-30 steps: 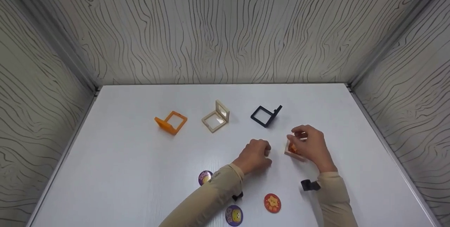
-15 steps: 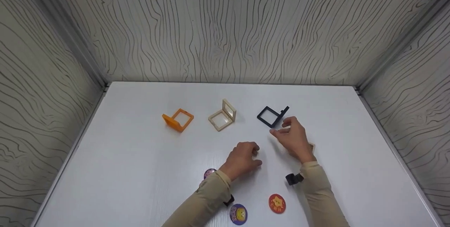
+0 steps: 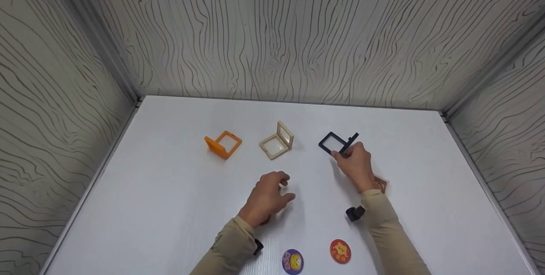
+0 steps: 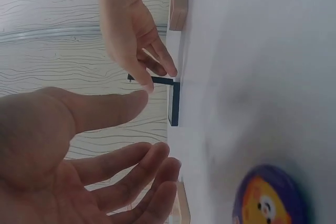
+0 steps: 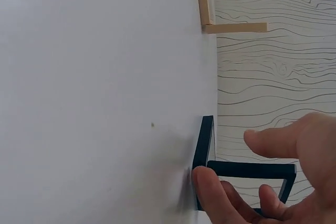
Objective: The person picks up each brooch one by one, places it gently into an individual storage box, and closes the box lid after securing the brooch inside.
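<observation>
My right hand (image 3: 355, 162) reaches to a black hinged frame (image 3: 331, 143) that stands unfolded on the white table. In the right wrist view, the index fingertip touches the hinge corner of the black frame (image 5: 247, 170), while the thumb (image 5: 273, 141) is spread apart from it. My left hand (image 3: 266, 196) hovers over the table with loosely bent fingers and nothing between them. Partly behind the right wrist lies a light wooden frame (image 3: 383, 182). Nearer to me are a round purple badge (image 3: 293, 261) and a round red badge (image 3: 340, 251) with a yellow star.
An orange hinged frame (image 3: 223, 144) and a beige hinged frame (image 3: 274, 145) stand unfolded further left on the table. Wood-grain panels (image 3: 272, 32) close off the back and sides. Each wrist carries a small black camera (image 3: 354, 213).
The right hand has moved from the light wooden frame leftward and away from me to the black frame. The left hand has drawn back to the left. The head view has shifted a little.
</observation>
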A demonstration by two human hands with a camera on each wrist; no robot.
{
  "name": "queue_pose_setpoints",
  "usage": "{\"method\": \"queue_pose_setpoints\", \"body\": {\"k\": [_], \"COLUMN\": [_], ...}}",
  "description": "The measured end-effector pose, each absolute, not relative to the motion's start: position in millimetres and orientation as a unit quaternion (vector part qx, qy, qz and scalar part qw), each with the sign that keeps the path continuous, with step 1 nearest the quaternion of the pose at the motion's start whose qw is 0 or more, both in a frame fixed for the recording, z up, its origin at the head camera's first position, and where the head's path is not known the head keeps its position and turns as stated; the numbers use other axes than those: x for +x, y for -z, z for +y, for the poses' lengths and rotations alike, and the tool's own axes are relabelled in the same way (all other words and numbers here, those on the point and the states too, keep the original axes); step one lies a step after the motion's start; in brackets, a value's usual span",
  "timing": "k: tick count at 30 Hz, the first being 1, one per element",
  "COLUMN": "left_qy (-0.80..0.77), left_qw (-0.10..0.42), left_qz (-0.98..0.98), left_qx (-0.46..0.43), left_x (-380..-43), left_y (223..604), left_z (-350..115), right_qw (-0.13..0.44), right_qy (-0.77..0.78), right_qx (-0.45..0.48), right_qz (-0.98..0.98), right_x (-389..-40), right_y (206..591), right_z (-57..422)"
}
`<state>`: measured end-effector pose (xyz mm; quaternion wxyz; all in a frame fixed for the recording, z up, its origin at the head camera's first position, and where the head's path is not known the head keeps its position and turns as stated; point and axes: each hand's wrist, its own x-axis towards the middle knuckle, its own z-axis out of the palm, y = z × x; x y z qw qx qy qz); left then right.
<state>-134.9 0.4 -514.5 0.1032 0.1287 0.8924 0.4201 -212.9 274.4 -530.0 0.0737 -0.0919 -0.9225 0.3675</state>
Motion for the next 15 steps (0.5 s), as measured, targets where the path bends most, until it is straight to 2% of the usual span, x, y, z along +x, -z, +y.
{"method": "queue_pose_setpoints", "body": {"k": [10, 15], "left_qy": [-0.373, -0.334], "left_qw": [0.114, 0.120], "left_qz": [0.917, 0.930], "left_qx": [0.088, 0.096], "left_x": [-125, -116], "left_y": [513, 514], "left_z": [-21, -26], "right_qw": [0.069, 0.067], "right_qy": [-0.363, -0.366], "right_qx": [-0.092, -0.095], "right_qz": [-0.925, -0.923], "right_x": [-227, -226], "right_y": [531, 535], "right_z": [278, 283]}}
